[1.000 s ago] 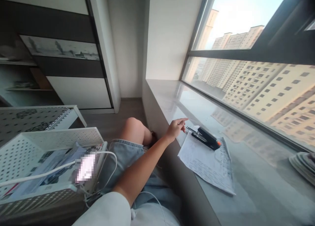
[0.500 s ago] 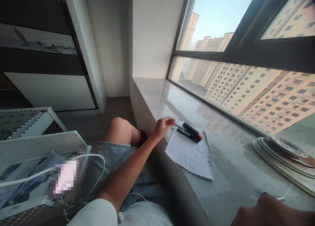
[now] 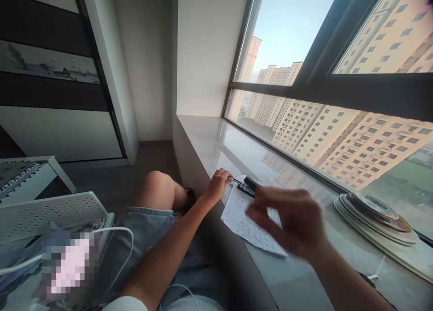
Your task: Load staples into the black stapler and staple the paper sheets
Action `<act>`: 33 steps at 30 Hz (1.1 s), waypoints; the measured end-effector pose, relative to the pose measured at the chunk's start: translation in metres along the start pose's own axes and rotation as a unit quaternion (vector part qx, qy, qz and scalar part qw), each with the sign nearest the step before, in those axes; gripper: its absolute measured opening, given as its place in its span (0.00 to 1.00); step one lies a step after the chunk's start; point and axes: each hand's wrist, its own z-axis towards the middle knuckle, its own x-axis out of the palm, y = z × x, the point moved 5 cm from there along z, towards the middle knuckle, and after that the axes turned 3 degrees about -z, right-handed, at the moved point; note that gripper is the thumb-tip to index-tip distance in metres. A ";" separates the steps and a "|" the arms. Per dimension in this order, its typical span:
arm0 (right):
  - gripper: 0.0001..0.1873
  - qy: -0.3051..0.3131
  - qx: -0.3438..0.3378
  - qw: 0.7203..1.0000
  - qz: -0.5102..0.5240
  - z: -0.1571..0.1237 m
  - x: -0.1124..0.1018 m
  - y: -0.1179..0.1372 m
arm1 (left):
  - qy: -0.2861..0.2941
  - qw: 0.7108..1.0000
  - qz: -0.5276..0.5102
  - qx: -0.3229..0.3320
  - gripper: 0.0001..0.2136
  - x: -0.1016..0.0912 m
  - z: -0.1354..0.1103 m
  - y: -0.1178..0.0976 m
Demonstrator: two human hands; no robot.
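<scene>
A black stapler (image 3: 249, 185) lies on a handwritten sheet of paper (image 3: 237, 217) on the grey window sill (image 3: 209, 139). My left hand (image 3: 218, 183) reaches across my knee to the sill, its fingers curled and pinched on the stapler's metal front end. My right hand (image 3: 292, 220) hovers over the right part of the sheet, just right of the stapler. It is blurred by motion, its fingers are apart and it holds nothing. It hides the stapler's rear end and part of the paper.
A stack of round flat discs (image 3: 372, 214) lies further right on the sill by the window. A white perforated tray (image 3: 50, 209) with papers and a white cable (image 3: 118, 232) stands at my left. My bent knee (image 3: 158, 189) is against the sill's front.
My right hand has come up from the lower right edge over the paper. The left hand's fingers went from pointing to curled on the stapler's tip. The view swung right.
</scene>
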 end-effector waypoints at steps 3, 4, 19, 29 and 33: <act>0.17 -0.121 0.103 0.983 -0.092 0.026 0.022 -0.068 | 0.011 0.999 0.050 -0.005 0.09 0.006 -0.004 0.005; 0.17 -0.125 0.128 0.975 -0.130 0.025 0.032 -0.091 | 0.013 0.998 0.061 -0.007 0.09 0.007 -0.004 0.007; 0.20 0.068 0.149 0.968 -0.189 -0.021 0.098 -0.162 | 0.030 0.999 0.030 0.012 0.07 0.009 0.000 0.010; 0.17 0.062 0.150 0.970 -0.181 -0.021 0.097 -0.163 | 0.068 0.997 -0.003 0.025 0.08 0.014 0.003 0.005; 0.17 0.063 0.150 0.970 -0.180 -0.021 0.096 -0.164 | 0.076 0.997 -0.010 0.009 0.08 0.016 0.003 0.004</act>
